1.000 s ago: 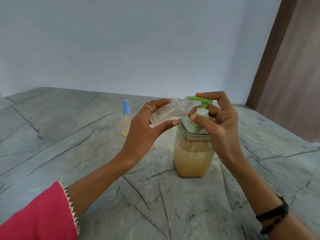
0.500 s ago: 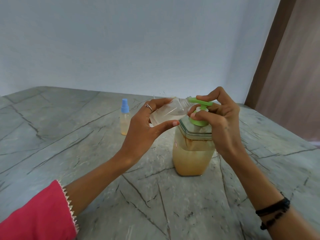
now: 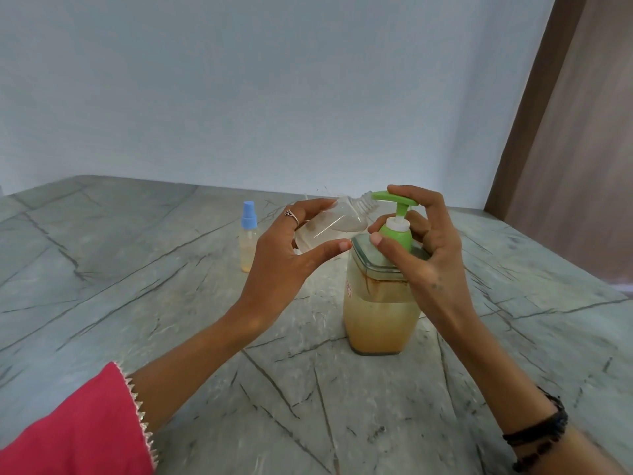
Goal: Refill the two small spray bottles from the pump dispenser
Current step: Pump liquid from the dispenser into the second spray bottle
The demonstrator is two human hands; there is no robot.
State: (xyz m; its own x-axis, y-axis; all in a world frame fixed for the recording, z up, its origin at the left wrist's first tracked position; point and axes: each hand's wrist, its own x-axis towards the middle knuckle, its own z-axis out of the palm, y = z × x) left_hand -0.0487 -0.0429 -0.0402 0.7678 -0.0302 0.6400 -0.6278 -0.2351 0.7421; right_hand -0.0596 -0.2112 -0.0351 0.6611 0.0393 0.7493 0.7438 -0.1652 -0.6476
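Observation:
A square clear pump dispenser (image 3: 378, 313) with amber liquid and a green pump head (image 3: 395, 200) stands on the marble counter. My right hand (image 3: 428, 248) is wrapped round the pump, fingers on top of the head and thumb on the green collar. My left hand (image 3: 284, 255) holds an uncapped clear spray bottle (image 3: 337, 222) tilted on its side, its threaded neck right under the pump spout. A second small spray bottle (image 3: 249, 241) with a blue cap stands upright further left, holding yellowish liquid.
The grey veined marble counter (image 3: 137, 303) stretches left and toward me. A pale wall runs behind it, and a brown wooden door frame (image 3: 534, 108) rises at the right.
The green pump head went down half a second ago and has risen back up. My right fingers rose with it. The tilted bottle stays at the spout.

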